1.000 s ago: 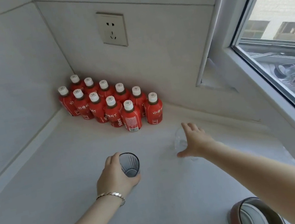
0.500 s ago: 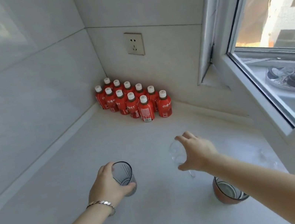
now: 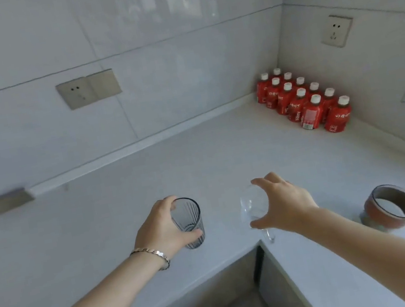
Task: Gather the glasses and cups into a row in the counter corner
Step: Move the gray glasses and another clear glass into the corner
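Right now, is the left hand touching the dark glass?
Touching. The head view shows the left hand wrapped around the dark glass, thumb and fingers on its sides.

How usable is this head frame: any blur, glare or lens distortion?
Head view: soft motion blur overall; wide-angle bending of wall lines and counter edge; pale reflections on the glossy wall tiles; the clear glass in the right hand nearly vanishes, while the ribbed glass reads clearly.

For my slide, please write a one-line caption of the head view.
Left hand grips a ribbed glass, right hand a clear glass; red bottles fill the corner.
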`<state>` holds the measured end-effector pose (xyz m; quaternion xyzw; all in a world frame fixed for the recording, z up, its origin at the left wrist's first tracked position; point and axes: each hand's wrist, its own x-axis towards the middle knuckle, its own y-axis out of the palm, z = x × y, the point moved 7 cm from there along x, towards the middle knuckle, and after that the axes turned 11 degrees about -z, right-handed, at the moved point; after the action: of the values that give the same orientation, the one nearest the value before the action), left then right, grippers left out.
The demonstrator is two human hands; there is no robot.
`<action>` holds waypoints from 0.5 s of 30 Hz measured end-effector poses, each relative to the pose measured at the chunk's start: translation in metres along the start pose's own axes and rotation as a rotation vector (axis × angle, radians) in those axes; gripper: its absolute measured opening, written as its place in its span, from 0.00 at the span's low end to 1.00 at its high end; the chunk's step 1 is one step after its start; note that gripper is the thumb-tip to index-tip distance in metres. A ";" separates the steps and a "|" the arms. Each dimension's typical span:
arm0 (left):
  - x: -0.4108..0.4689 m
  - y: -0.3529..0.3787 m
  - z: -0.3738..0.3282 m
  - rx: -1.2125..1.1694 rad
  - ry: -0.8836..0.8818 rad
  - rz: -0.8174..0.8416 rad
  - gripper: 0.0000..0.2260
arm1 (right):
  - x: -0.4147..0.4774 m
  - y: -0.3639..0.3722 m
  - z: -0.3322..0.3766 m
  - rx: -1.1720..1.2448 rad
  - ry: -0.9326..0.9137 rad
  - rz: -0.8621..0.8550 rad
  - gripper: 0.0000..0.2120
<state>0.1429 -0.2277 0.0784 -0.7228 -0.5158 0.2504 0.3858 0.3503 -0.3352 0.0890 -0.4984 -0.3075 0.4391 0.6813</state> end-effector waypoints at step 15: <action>-0.111 -0.246 0.355 0.033 -0.392 -0.222 0.35 | -0.028 0.150 0.397 0.001 -0.364 0.203 0.43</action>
<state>-0.3008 -0.1837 0.0708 -0.5927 -0.6532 0.3506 0.3149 -0.0450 -0.1803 0.0721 -0.4392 -0.3734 0.5885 0.5668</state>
